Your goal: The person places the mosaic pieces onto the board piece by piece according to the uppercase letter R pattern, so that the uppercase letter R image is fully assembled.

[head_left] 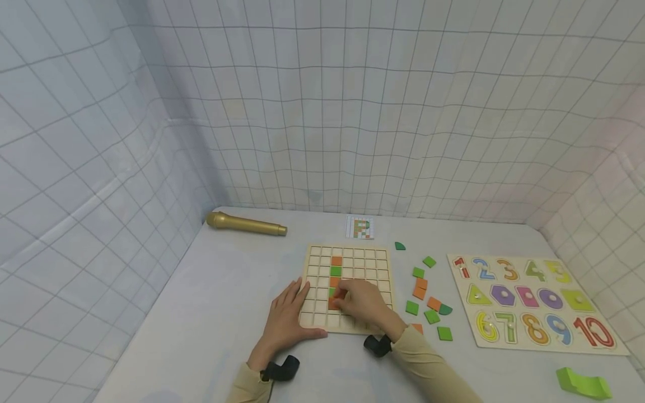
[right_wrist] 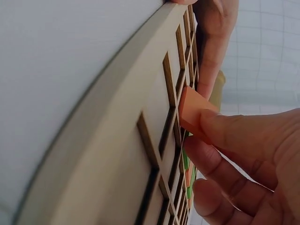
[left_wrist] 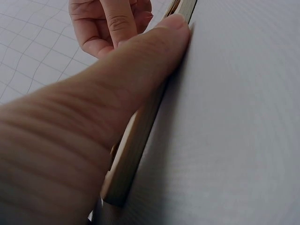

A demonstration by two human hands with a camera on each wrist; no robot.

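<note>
As I look over the person's arms, the orange tile (right_wrist: 192, 111) sits tilted between the thumb and fingertips of the right hand (head_left: 364, 302), at about seven o'clock from the middle of the gridded wooden board (head_left: 370, 263); I can't tell whether it touches the cell under it. The right hand comes in from four o'clock and pinches the tile; the left hand (head_left: 289, 314) lies to the tile's eight o'clock, its fingers extended over the board's edge and its thumb stretched out against the near rim. Running up towards twelve o'clock from the pinched piece is a column of set tiles (head_left: 336, 271), green and orange by turns. Loose green and orange squares (head_left: 412, 308) are scattered around three o'clock, with a dark green quarter-round (head_left: 400, 246) at two. A small pattern card (head_left: 360, 227) lies just past the board at twelve, its marks too small to read. Farther out at three o'clock, a puzzle board (head_left: 466, 282) carries coloured numerals, 1 to 5 along the top and 6 to 10 along the bottom, with shapes between. A gold microphone (head_left: 247, 223) lies at ten o'clock, and a bright green block (head_left: 583, 384) at four.
</note>
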